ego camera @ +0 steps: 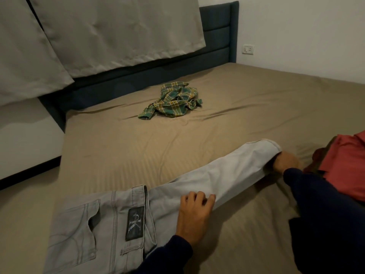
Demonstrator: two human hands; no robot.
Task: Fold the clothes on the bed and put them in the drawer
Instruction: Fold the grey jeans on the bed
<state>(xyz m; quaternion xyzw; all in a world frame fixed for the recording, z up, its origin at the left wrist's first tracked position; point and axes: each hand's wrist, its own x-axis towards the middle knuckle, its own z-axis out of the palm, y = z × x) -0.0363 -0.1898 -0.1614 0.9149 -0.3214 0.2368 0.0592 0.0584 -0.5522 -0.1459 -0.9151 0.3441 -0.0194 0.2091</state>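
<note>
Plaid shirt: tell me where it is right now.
In the head view, the plaid shirt lies crumpled on the bed near the headboard, beyond the jeans that both hands are handling.

Grey curtains [110, 30] hanging over a dark blue headboard [217, 36], and a white wall socket [248, 49] beside it

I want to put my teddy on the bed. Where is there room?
Biggest bare patch: the sheet between the plaid shirt and the jeans. Also free: right of the shirt, toward the wall. Crowded: near edge, with jeans, both hands and red cloth.
</note>
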